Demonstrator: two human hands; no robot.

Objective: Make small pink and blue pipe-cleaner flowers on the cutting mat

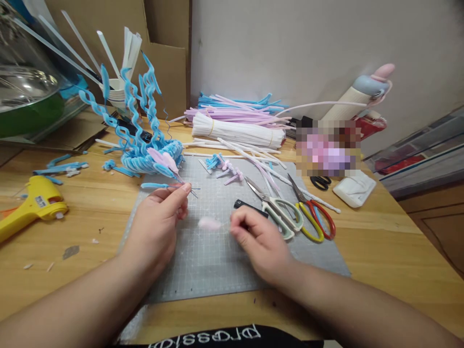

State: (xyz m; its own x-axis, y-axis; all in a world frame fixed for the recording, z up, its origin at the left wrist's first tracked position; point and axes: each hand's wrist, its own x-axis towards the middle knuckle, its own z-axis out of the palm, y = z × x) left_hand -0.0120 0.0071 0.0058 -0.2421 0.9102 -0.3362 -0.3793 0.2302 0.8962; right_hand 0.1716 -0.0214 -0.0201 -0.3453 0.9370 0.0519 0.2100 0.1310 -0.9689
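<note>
My left hand pinches a small bunch of pipe cleaner petals by their thin wire stems. A pink petal and a blue petal show beyond the fingers; the bare wire ends stick out to the right. My right hand is closed, thumb against curled fingers, above the grey cutting mat; whatever it may hold is hidden. Between the hands is a blurred pale pink tuft. Just past my right hand lie a black object and scissors with pale green handles.
Scissors with red and yellow handles lie farther right, near a white case. A blue pipe cleaner basket shape with curly uprights stands behind my left hand. Bundled white pipe cleaners lie at the back. Left is a yellow glue gun.
</note>
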